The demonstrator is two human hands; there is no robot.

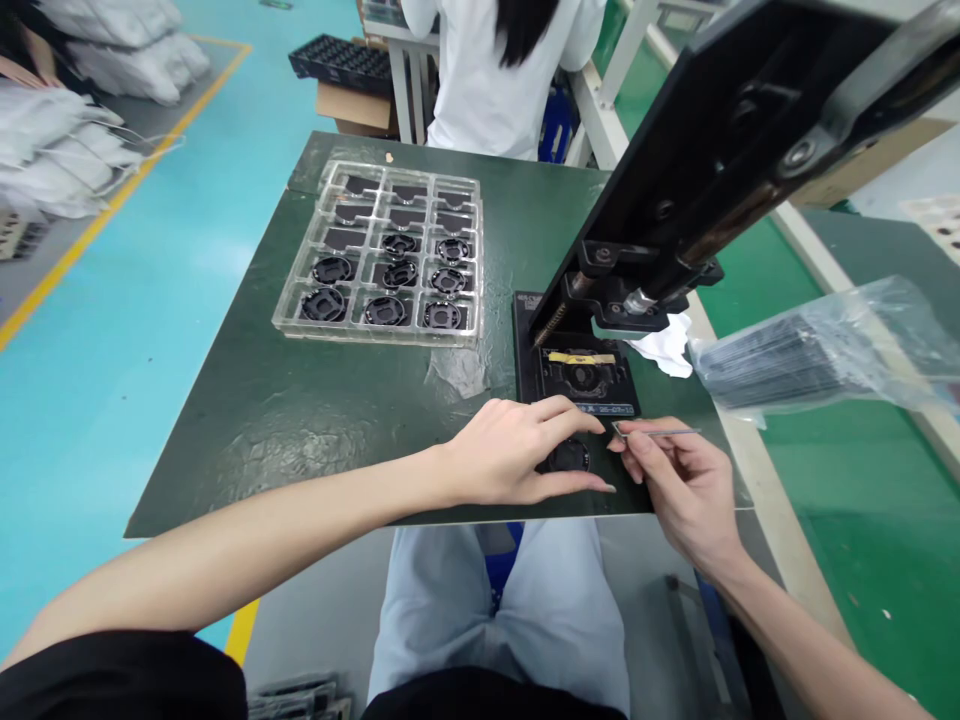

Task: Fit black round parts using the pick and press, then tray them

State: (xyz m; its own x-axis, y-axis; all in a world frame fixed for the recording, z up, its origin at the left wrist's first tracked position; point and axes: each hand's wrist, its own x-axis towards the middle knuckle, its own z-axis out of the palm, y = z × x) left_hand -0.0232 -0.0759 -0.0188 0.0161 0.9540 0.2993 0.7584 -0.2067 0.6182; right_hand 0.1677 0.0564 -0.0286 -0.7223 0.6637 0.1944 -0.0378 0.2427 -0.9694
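A round black plastic part (570, 456) lies on the table near its front edge, partly covered by my left hand (517, 452). The thumb and forefinger of that hand stretch apart on either side of the part; whether they touch it I cannot tell. To the right, my right hand (686, 480) pinches a thin metal tool (671, 433), its left tip close to my left fingertips. Just beyond both hands is the black base of a hand press (529, 345), with a yellow strip (581, 358) across its fixture (585, 380).
On the left of the green table (247, 400) stands a clear compartment tray (300, 328) with several round black parts. The press's lever arm (720, 150) rises at the right. Beside it lie a white cloth (667, 348) and a plastic bag of dark strips (795, 355). A person (491, 80) sits beyond.
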